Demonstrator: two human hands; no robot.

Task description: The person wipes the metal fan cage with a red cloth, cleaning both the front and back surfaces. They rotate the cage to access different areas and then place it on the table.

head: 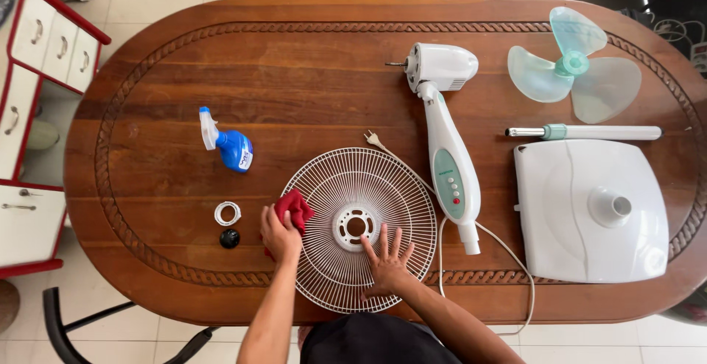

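Both hands work on the white fan grille [359, 228] lying flat on the wooden surface [309, 77]: the left hand [280, 235] grips a red cloth [296, 208] at its rim, while the right hand [387, 264], fingers spread wide, presses the wires, seemingly to steady it.

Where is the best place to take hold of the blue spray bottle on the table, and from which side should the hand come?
Probably the narrow neck just under the white trigger head. The spray bottle lies flat on the table, head pointing away from the person and body nearer. The left hand, holding the red cloth, is nearest; coming from above, the fingers could close around the neck from both sides.
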